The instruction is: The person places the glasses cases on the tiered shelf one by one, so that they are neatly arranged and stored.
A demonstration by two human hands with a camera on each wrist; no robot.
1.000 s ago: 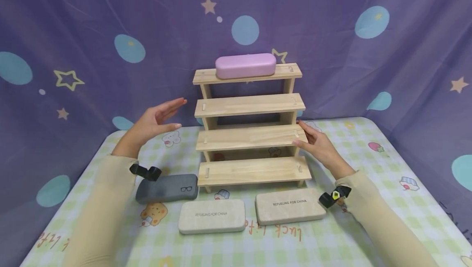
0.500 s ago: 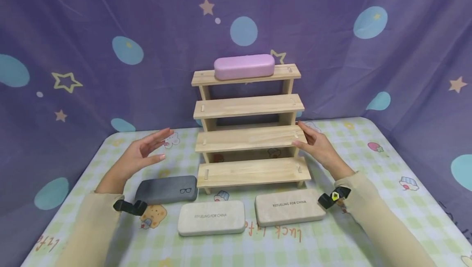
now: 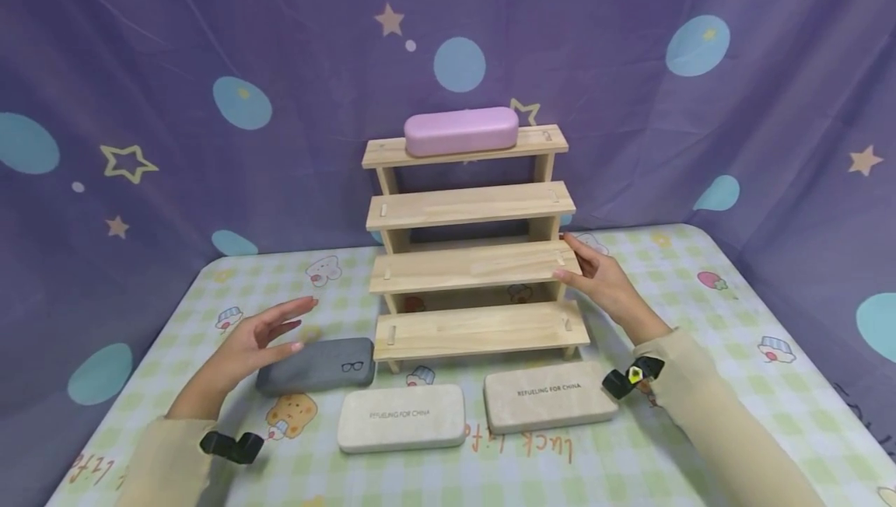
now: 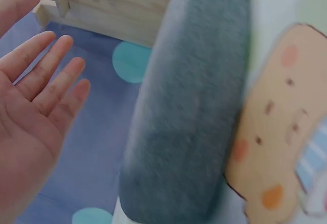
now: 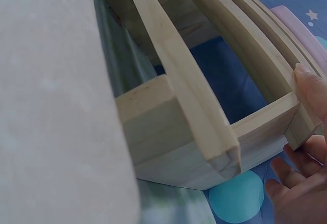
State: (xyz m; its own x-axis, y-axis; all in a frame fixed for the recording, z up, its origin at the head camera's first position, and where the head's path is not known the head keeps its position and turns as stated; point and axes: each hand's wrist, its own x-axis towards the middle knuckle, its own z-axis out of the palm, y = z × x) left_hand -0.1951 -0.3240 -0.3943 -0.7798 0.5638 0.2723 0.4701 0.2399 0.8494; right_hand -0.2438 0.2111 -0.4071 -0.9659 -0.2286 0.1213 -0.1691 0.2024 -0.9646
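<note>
A four-step wooden display rack [image 3: 476, 330] stands mid-table. My right hand [image 3: 605, 289] holds the right end of its second board from the bottom. In the right wrist view the thumb [image 5: 306, 83] lies over that board's end, with fingers beneath. A dark grey glasses case [image 3: 318, 367], printed with small spectacles, lies left of the rack's foot. Beside and partly over its left end is my left hand [image 3: 245, 347], fingers extended, thumb apart, holding nothing. The left wrist view has the open palm [image 4: 28, 127] next to the grey case [image 4: 189, 106]. A pink glasses case [image 3: 462, 132] rests on the top board.
Two cream glasses cases lie in front of the rack, one left [image 3: 401, 418] and one right [image 3: 549, 396], the latter near my right wrist. A green checked cloth [image 3: 686, 289] covers the table. A purple curtain [image 3: 315, 48] hangs close behind.
My left hand has come down and toward me, from beside the rack's upper boards to the grey glasses case. The right hand keeps its hold on the rack.
</note>
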